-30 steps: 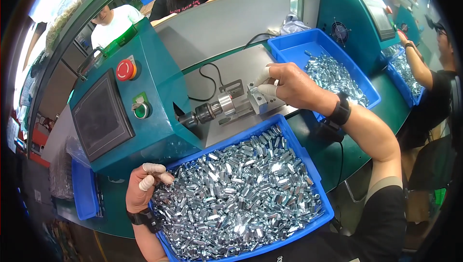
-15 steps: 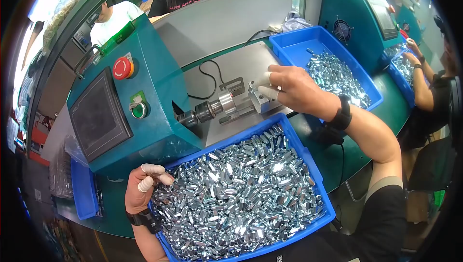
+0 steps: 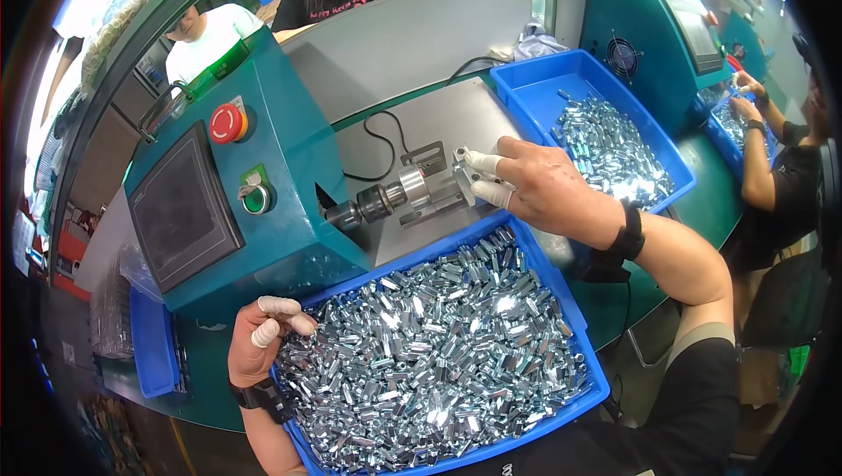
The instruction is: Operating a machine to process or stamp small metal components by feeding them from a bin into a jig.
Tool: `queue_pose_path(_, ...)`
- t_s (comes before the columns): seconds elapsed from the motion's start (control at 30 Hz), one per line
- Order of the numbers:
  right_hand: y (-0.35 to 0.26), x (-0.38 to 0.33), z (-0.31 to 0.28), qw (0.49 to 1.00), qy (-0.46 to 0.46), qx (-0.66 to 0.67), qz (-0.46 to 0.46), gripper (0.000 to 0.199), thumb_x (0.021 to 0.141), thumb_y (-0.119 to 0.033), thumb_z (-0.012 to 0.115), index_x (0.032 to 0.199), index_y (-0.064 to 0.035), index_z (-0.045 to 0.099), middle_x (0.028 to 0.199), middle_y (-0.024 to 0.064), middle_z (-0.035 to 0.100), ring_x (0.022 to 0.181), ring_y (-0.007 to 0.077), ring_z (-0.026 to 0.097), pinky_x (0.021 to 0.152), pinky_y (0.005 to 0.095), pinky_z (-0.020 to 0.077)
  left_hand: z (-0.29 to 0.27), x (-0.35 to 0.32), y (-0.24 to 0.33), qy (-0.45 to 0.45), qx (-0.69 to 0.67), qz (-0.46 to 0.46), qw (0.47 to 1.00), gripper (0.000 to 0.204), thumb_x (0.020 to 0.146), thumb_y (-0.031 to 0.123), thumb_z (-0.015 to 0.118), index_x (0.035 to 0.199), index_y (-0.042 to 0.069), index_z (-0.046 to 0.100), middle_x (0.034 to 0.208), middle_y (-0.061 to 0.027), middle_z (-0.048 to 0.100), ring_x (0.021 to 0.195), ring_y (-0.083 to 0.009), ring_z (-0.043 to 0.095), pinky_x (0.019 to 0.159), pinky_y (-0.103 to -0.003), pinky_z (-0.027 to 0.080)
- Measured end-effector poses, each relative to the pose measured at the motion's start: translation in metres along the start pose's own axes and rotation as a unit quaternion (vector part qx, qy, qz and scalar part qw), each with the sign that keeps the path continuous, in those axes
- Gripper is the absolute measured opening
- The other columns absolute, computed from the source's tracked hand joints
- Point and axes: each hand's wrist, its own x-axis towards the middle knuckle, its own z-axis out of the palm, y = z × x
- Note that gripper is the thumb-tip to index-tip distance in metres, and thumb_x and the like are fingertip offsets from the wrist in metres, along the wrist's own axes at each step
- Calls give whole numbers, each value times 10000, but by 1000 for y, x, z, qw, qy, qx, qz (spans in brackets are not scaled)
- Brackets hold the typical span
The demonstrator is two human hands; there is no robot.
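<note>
My right hand (image 3: pixel 554 188), with white finger covers on the thumb and fingers, reaches in from the right and grips a small metal block (image 3: pixel 462 176) on a slide. Left of this block sit a round metal holder (image 3: pixel 412 185) and a dark chuck (image 3: pixel 374 202) on the green machine. At the near left, my left hand (image 3: pixel 254 344) is closed over the rim of a blue tray (image 3: pixel 574 323), its covered fingertips pinched together. What they hold, if anything, cannot be made out. Shiny hexagonal metal pieces (image 3: pixel 430 344) are heaped in this tray.
The green machine (image 3: pixel 272 117) carries a red stop button (image 3: pixel 228 123), a green button (image 3: pixel 255 200) and a dark screen (image 3: pixel 186 206). A second blue tray (image 3: pixel 526 95) with metal pieces lies at the far right. Co-workers sit opposite and at the right (image 3: pixel 776 152).
My right hand has shifted slightly toward me, and its fingers now lie around the metal block. My left hand stays in nearly the same place.
</note>
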Motion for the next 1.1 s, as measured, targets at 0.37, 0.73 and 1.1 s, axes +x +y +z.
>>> queue_pose_path(0.37,-2,1,-3,996,-27,85,8,429,921,-138,680,1333,-51,600,930,155,638,805,275,662,714,359,515,2,1,-1,1,3,6,1000,414,941,338,683,1176,0,640,925,-147,720,912,-262,688,870,-398,538)
queue_pose_path(0.73,8,0,5,867,-65,446,210,456,943,-171,692,1302,90,585,1031,136,730,884,139,665,794,296,546,3,1,-1,5,-1,10,1000,413,933,344,694,1149,-3,637,917,-154,719,888,-270,693,868,-408,541)
queue_pose_path(1.1,16,24,-19,843,-201,439,236,482,942,-145,696,1338,90,554,1053,126,717,895,145,664,805,277,548,2,3,0,9,0,2,1000,433,919,352,709,1152,-6,642,919,-176,723,916,-295,696,863,-414,545)
